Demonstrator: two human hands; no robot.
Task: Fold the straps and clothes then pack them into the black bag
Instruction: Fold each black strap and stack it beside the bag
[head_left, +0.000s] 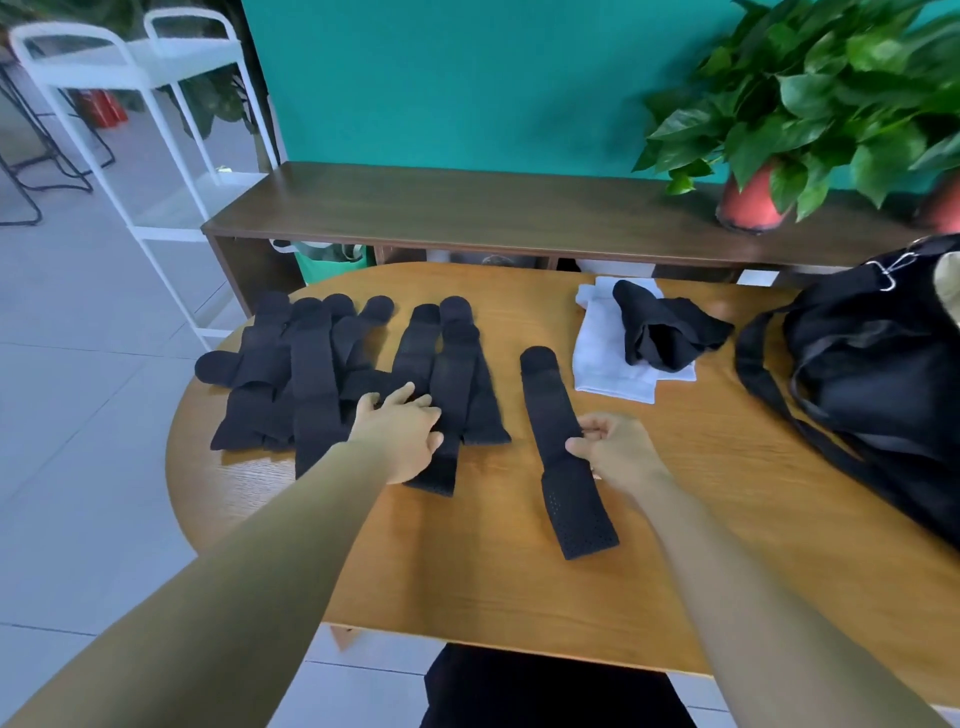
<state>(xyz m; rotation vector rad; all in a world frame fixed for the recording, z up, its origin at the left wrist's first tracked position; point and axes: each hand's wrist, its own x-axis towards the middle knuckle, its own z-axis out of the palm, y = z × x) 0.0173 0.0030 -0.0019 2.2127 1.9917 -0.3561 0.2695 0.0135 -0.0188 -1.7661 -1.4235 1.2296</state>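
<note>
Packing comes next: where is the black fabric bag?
Head view, far right: black fabric bag on the wooden table, beside the white cloth.

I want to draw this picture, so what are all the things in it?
strap pile: several straps, black, table's left
single strap: one, black, table's middle
white cloth: one, white, table's far side
black cloth: one, black, on white cloth
bag: one, black, table's right
table: one, light wood
potted plants: two, green, on shelf
shelf: one, dark brown, behind table
rack: one, white, far left
left hand: resting on strap pile
right hand: pinching single strap
</note>
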